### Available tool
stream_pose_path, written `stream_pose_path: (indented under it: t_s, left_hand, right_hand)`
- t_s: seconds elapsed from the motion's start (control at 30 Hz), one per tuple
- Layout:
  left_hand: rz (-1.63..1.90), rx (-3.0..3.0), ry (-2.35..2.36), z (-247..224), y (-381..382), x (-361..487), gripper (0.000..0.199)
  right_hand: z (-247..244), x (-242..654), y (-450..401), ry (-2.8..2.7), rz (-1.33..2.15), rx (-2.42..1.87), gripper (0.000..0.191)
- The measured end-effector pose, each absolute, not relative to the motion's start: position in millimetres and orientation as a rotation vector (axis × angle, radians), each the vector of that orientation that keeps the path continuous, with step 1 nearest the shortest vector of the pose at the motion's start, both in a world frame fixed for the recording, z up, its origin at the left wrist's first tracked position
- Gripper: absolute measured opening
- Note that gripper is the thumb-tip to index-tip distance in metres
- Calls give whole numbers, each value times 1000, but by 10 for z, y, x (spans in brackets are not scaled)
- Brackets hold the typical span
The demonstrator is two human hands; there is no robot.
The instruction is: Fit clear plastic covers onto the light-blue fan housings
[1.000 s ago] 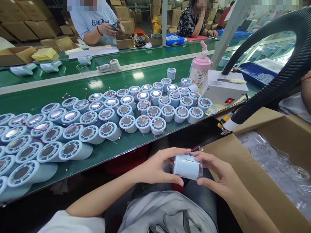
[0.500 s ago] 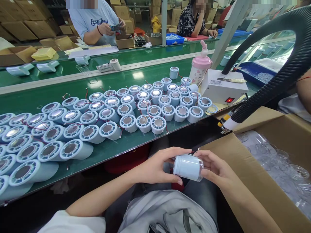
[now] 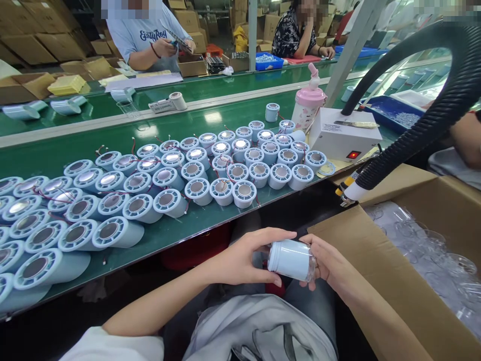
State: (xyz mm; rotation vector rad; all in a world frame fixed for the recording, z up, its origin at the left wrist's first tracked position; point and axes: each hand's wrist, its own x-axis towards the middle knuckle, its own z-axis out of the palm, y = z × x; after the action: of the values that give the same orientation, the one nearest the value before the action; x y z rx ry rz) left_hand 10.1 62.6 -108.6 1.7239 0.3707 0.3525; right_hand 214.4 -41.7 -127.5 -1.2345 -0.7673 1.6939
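Above my lap I hold a light-blue cylindrical housing [image 3: 289, 258] with a clear plastic sleeve around it, lying nearly on its side. My left hand [image 3: 250, 256] grips its left end between thumb and fingers. At the right end, my right hand [image 3: 326, 258] closes round the clear rim, its fingertips partly hidden behind the part. On the green bench in front stand many similar blue housings [image 3: 244, 193], with round metal discs on top and thin red and black wires trailing from several.
To the right, an open cardboard box [image 3: 338, 240] holds clear plastic covers [image 3: 432, 245]. A black hose [image 3: 421, 128] arches down from a white machine [image 3: 343, 133] with a lit red switch. A pink-lidded bottle [image 3: 310, 100] stands beside it. Two people sit across the green bench [image 3: 203, 230].
My right hand has shifted its grip around the clear end, its fingers now reaching below and behind it. My left hand and the housing have hardly moved.
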Motion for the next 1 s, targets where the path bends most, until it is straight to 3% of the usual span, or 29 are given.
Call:
stream_pose_path:
  t_s: [0.47,0.7,0.77,0.83,0.87,0.93,1.0]
  left_hand:
    - [477,1764,283,-1181,630,96,71]
    - [417,1691,396,-1116,575,94,62]
    - [379,1658,475,-1083,557,88,61]
    - [334,1625,543,-1059,549,85,63]
    - [311,1606,563,-1053,551,85,64]
    - [270,1553,568,-1052,564,88,66]
    - [233,1503,544,-1058,585,90,68]
  right_hand:
    - [-1362,2071,-393,-520,1898,-1181,55]
    - [-1367,2060,-399,-459,2037,-1269,65]
    - [-1401,2056,-427,-653,1835,-1347,50]
    - [-1435,2066,-465,-1004,1410,-1417,23]
    - [-1447,2077,-486,-1216,1162,-1408,22]
    - [-1459,2109,-522,-1604,744,-1290,45]
    - [-1457,2143,-546,-1799,604,-1181,57]
